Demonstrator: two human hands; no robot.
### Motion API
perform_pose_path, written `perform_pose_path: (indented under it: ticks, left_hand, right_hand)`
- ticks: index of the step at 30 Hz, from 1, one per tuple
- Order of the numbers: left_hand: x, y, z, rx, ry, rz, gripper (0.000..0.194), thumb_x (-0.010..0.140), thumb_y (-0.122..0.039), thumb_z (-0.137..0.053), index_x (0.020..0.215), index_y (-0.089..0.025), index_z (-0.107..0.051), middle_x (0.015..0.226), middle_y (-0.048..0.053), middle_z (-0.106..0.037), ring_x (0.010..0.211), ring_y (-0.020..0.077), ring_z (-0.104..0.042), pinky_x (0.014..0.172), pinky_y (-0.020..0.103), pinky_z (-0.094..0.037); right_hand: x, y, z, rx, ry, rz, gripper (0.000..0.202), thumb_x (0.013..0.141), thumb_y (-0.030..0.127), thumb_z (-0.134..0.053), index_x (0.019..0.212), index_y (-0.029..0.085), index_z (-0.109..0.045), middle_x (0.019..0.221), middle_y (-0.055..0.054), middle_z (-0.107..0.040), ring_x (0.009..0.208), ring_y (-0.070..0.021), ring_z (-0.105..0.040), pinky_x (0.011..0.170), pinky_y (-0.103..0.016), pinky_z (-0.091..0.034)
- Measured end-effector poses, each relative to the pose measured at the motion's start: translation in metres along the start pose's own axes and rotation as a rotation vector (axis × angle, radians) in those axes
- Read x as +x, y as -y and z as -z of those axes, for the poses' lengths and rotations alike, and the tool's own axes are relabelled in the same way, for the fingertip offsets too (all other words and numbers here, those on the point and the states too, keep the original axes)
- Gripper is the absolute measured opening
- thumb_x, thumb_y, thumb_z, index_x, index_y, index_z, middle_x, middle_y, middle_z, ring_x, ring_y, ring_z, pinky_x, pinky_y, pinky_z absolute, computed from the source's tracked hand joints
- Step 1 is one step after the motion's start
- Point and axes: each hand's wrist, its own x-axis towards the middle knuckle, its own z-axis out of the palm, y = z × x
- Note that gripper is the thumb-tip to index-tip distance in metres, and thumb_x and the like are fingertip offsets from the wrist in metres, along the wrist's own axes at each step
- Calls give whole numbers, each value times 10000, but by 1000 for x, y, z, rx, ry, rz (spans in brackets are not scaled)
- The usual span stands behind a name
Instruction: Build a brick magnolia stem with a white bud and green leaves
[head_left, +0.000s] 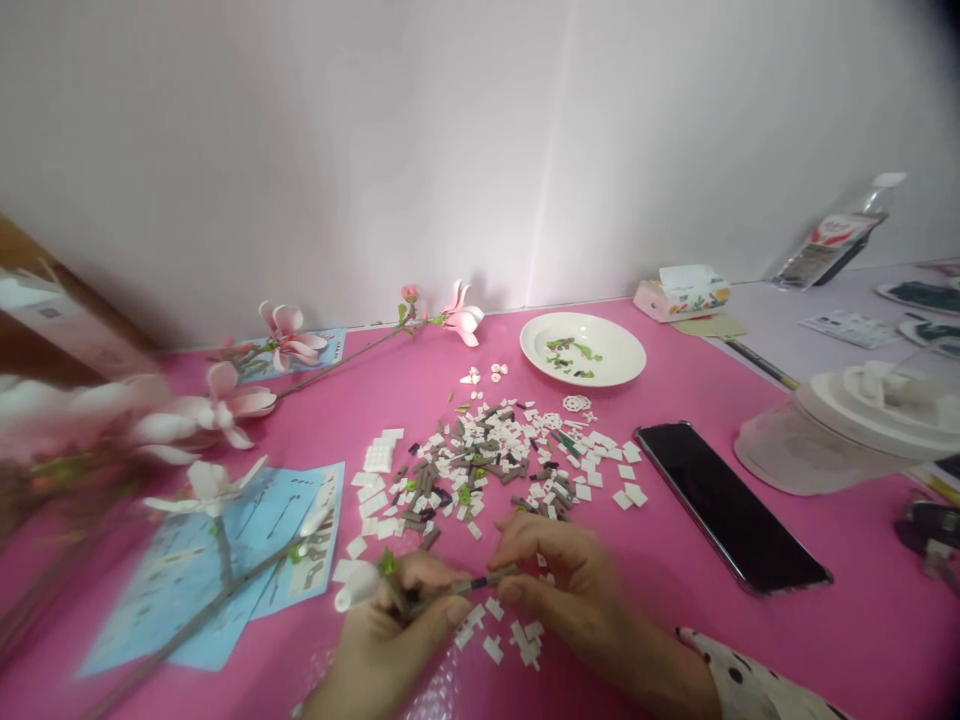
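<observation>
My left hand (409, 610) is closed around a brown toy-brick branch (476, 583) with a white bud (356, 587) and a green leaf piece at its left end. At the branch's right end, my right hand (555, 570) pinches it between thumb and fingers. A dark band shows on the branch between the two hands. Just beyond them spreads a pile of small white, brown and green bricks (480, 450). Several white pieces (517, 640) lie on the pink table top (645, 640) close to my right hand.
Built magnolia branches (225, 405) and blue instruction sheets (247, 550) lie at left. A white plate (630, 365) with green and brown pieces stands at the back. To the right are a black phone (731, 505), a lidded plastic tub (795, 440), a tissue pack (679, 297) and a bottle (836, 240).
</observation>
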Motion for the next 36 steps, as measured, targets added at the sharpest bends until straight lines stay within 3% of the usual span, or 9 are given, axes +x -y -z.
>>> perform_pose_path:
  ticks: [10,17,23,29,36]
  left_hand:
    - [-1,8,1,-39,39,44,91,746,-281,-749,738,-191,-740,666,8,-672,626,142,-599,592,212,-481]
    - [-2,9,-1,-80,42,57,105,738,-287,-760,725,-187,-732,647,-8,-636,609,121,-558,583,200,-458]
    - [-2,6,-4,-150,51,71,66,723,-258,-776,739,-199,-751,682,1,-680,647,128,-598,613,195,-476]
    - [-2,4,-10,-217,-18,63,141,663,-303,-816,677,-189,-735,621,0,-683,572,114,-585,547,184,-468]
    - [0,1,-12,-215,-7,86,214,644,-335,-823,646,-164,-695,587,-7,-636,548,117,-538,527,206,-432]
  right_hand:
    - [-2,4,1,-36,2,17,76,778,241,-727,753,189,-678,722,8,-645,697,-144,-601,850,-345,-447]
    - [-1,6,1,-74,28,28,53,785,210,-712,757,188,-672,711,9,-627,691,-144,-583,717,-295,-452]
    - [-1,9,2,-99,43,34,54,781,171,-720,762,187,-673,709,18,-621,710,-140,-583,814,-320,-439]
    - [0,10,3,-108,76,39,34,805,202,-709,792,191,-680,725,5,-617,727,-145,-570,694,-285,-449]
    - [-2,10,0,-107,61,53,81,816,260,-696,788,189,-672,734,-4,-633,720,-150,-582,713,-302,-472]
